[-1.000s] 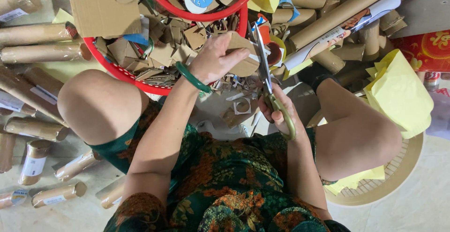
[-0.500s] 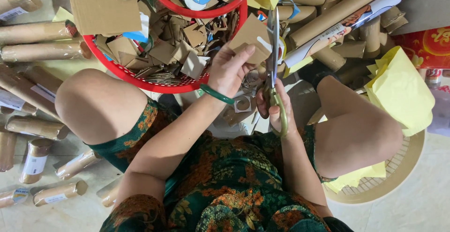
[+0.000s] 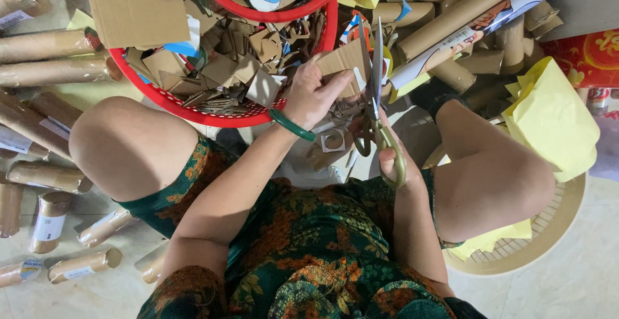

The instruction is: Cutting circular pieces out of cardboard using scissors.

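Note:
My left hand (image 3: 314,94), with a green bangle on the wrist, grips a brown cardboard piece (image 3: 343,63) just in front of my knees. My right hand (image 3: 387,156) holds a pair of scissors (image 3: 376,109) with olive-green handles; the blades point away from me and meet the right edge of the cardboard piece. Small cardboard offcuts (image 3: 330,143) lie on the floor under both hands, between my legs.
A red plastic basket (image 3: 213,116) full of cardboard scraps sits ahead on the left, with a second red rim above it. Cardboard tubes (image 3: 51,70) lie at left and at top right. Yellow paper (image 3: 553,122) rests on a beige woven tray (image 3: 554,219) at right.
My left hand has come out of the basket toward the middle with the cardboard piece. The scissors have risen to meet the piece's edge.

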